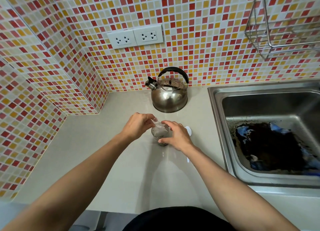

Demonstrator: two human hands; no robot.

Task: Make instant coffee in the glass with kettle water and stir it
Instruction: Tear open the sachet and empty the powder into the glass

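Note:
A clear glass (158,135) stands on the pale counter (107,161), with dark coffee powder in its bottom. My left hand (136,127) pinches a small clear sachet (160,126) tipped over the glass mouth. My right hand (176,137) wraps the glass from the right, thumb low on its side and forefinger touching the sachet's top. The steel kettle (169,97) with a black handle sits behind the glass, against the tiled wall. A white plastic spoon (188,130) lies on the counter, mostly hidden behind my right hand and wrist.
A steel sink (259,108) fills the right side, holding a dark spill of grounds and a blue cloth (270,147). A wire rack (284,40) hangs on the wall at upper right. Two double sockets (135,37) sit above the kettle. The tiled wall juts out on the left.

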